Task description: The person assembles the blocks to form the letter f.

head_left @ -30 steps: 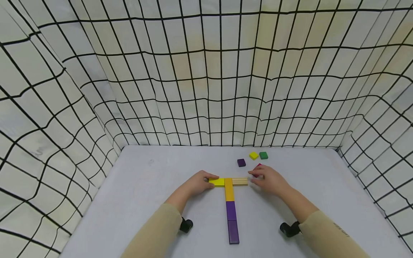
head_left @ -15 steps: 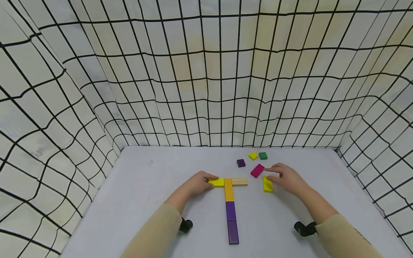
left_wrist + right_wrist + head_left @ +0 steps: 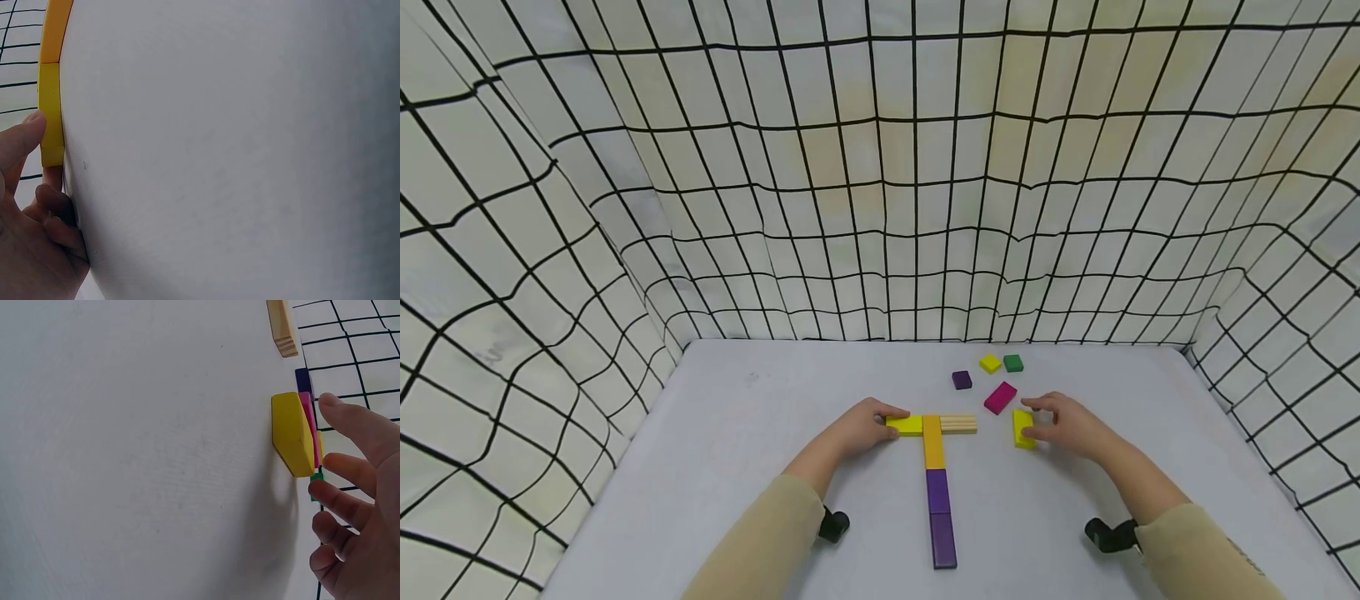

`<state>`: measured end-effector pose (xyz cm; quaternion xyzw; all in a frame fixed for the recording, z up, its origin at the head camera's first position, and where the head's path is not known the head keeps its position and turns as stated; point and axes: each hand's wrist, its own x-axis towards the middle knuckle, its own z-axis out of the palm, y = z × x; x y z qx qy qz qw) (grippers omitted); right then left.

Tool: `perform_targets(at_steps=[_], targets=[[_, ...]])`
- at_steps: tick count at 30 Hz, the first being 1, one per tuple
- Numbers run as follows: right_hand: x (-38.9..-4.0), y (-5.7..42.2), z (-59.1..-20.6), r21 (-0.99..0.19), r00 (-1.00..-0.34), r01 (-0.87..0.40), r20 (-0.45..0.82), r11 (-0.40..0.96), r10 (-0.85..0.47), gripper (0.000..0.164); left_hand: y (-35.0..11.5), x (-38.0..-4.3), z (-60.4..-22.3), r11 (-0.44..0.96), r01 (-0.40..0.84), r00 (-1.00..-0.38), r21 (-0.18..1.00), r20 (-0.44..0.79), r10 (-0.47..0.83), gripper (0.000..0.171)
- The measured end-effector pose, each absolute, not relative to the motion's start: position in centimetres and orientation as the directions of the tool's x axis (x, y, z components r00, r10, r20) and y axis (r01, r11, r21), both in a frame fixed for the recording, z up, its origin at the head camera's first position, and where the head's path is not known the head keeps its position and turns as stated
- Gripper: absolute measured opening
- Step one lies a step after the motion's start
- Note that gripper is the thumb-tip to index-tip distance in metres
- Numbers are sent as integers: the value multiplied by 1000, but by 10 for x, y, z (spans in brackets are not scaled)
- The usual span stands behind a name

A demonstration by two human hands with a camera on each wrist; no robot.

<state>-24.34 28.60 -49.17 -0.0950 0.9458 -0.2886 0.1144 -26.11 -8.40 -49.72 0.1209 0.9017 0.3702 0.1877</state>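
Observation:
My left hand [image 3: 859,427] pinches a yellow block [image 3: 907,426] between thumb and fingers; the left wrist view shows the thumb on its outer part. That block meets the top of an orange block [image 3: 933,442], with a plain ribbed wooden block [image 3: 958,424] on the other side. Two purple blocks [image 3: 937,490] continue the stem toward me, making a T shape. Around a separate yellow block [image 3: 1021,421], my right hand [image 3: 1067,423] hovers with thumb and fingers spread. The thumb overlaps this block in the head view, while the right wrist view [image 3: 359,469] shows the fingers apart.
Behind the right hand lie a pink block [image 3: 1000,397], a small dark purple block [image 3: 962,380], a small yellow block [image 3: 990,363] and a green one [image 3: 1013,362]. A black grid net [image 3: 880,208] over white cloth encloses the back and sides of the white table [image 3: 737,417].
My right hand has let go of the pink block and shifted right, then slightly down to the separate yellow block, which it had covered. The left hand keeps its hold on its yellow block.

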Motion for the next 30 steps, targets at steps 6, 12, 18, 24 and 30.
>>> perform_targets(at_steps=[6, 12, 18, 24, 30], targets=[[-239, 286, -496, -566, -950, -130, -163, 814, -266, 64, -84, -261, -498, 701, 80, -901, 708, -250, 354, 33], [-240, 285, -501, -560, -951, -125, -169, 819, -260, 65, -83, -261, -498, 701, 78, -901, 709, -251, 354, 33], [-240, 285, -503, -588, -955, -107, -164, 802, -247, 64, -83, -261, -497, 699, 86, -900, 710, -246, 361, 33], [-237, 285, -500, -623, -958, -55, -189, 780, -218, 65, -83, -262, -498, 699, 86, -901, 710, -244, 359, 33], [-236, 287, -497, -654, -965, -3, -197, 757, -175, 52, -84, -261, -498, 696, 88, -901, 713, -242, 361, 32]])
